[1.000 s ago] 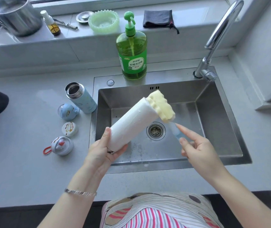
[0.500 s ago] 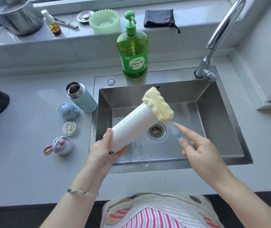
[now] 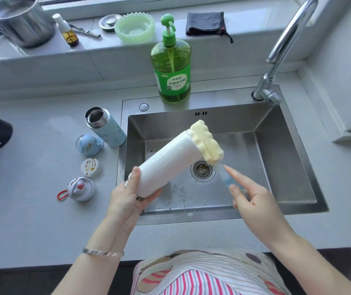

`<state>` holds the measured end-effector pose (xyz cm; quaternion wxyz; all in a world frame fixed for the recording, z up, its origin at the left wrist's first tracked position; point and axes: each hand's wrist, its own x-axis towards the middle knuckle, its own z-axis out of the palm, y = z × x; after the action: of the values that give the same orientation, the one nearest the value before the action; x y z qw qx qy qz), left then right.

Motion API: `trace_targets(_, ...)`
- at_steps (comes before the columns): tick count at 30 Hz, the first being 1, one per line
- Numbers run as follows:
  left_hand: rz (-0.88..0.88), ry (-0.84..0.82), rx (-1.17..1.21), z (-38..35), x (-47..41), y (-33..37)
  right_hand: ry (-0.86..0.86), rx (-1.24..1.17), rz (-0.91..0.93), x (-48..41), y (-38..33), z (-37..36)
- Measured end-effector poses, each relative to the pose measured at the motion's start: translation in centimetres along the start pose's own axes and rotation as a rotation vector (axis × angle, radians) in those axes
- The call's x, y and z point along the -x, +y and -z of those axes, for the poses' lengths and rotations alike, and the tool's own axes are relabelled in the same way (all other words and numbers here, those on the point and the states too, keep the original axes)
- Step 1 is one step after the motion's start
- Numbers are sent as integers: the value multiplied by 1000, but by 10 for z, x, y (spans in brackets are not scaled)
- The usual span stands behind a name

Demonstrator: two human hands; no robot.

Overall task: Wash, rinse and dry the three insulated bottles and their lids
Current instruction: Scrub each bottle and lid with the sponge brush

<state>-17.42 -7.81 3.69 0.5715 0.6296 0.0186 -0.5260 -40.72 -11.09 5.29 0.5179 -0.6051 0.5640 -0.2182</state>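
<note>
The white insulated bottle was held over the sink, its base clasped in the left grip, whose fingers were curled round it. Its long axis was tilted, with the mouth raised and turned away to the right. The yellow sponge head of a bottle brush lay against that mouth. The brush's translucent handle was pinched in the right grip, the grip nearer the mouth. Handle and bottle axis were judged not yet aligned for insertion.

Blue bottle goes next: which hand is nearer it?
Left. The left hand grips the white bottle over the sink edge, near the blue bottle; the right hand holds the brush farther right.
</note>
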Motion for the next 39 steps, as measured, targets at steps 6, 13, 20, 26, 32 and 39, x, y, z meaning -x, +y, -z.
trace_targets(6,7,-29,-44,3,2,1,-18,152,-178,-13,26,3)
trace_targets(13,-80,-176,-397,-2,7,11,-74,-419,-399,-30,3,5)
trace_targets(20,-128,-270,-602,-16,6,31,-276,-553,-377,-35,-6,5)
trace_targets(26,-239,-307,-712,-26,6,34,-279,-440,-396,-33,2,1)
trace_targets(32,-234,-276,-644,-28,3,34,-353,-378,-326,-29,9,9)
trace_targets(39,-625,10,-813,-36,3,21,-268,-538,-287,-27,13,-6)
